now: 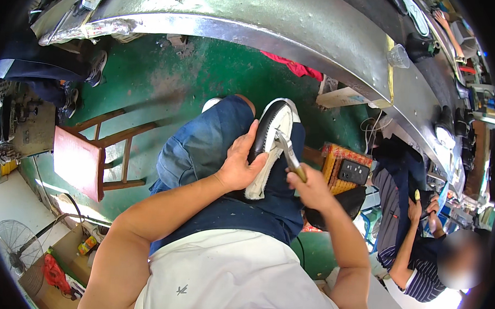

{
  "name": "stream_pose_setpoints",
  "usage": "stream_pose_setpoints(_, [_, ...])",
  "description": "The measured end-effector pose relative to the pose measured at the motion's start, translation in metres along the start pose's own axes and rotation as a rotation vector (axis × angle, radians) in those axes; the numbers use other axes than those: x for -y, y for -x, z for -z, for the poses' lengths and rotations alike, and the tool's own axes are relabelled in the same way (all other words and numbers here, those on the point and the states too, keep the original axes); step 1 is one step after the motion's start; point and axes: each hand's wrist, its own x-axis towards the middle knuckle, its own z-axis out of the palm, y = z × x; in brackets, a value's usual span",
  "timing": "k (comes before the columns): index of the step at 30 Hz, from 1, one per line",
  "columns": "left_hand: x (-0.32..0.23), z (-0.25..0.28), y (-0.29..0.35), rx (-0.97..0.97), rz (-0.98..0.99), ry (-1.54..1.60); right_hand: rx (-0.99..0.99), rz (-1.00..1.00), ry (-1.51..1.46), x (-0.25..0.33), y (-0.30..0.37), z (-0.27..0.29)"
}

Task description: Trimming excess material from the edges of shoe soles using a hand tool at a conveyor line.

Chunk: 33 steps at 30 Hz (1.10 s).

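Across my lap lies a shoe upper on its last (282,118), underside up, its black leather edge drawn in pleats around a pale insole. My left hand (240,161) grips it from the left side, thumb over the bottom and fingers along the black leather. In my right hand (312,189) is a pair of pincers (288,151) with a silvery metal head and a brownish-yellow handle. The head of the pincers meets the pleated edge at the shoe's middle, on the right. My right fingers are wrapped around the handle and slightly blurred.
A long metal workbench (236,30) curves across the far side. To the left stands a wooden stool (79,161), with a fan (17,249) below it. On my right a black phone (354,172) rests on a woven seat, near a co-worker (424,272) holding something dark.
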Motion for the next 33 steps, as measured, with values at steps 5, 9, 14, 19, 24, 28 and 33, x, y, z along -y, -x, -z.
stream_pose_setpoints(5, [-0.024,0.013,-0.008,0.055,-0.203,-0.08,-0.176,0.029,-0.077,-0.015,0.002,-0.037])
stream_pose_setpoints(9, [-0.041,0.017,-0.01,0.175,-0.146,-0.289,0.376,-0.2,-0.529,-0.018,-0.005,0.016])
stream_pose_setpoints(14, [-0.032,0.012,-0.015,0.16,-0.1,-0.356,0.416,-0.175,-0.386,0.02,0.003,0.046])
stream_pose_setpoints(19, [-0.032,0.016,-0.017,0.145,-0.099,-0.367,0.452,-0.24,-0.376,0.025,0.009,0.065])
stream_pose_setpoints(24, [-0.028,0.016,-0.018,0.188,-0.132,-0.409,0.03,0.134,-0.116,0.039,-0.006,0.043])
stream_pose_setpoints(28, [-0.037,0.018,-0.017,0.299,-0.077,-0.524,0.045,0.1,0.161,0.035,-0.036,0.034])
stream_pose_setpoints(33, [-0.038,0.011,-0.01,0.134,0.055,-0.312,0.031,0.153,0.207,0.031,-0.03,0.025])
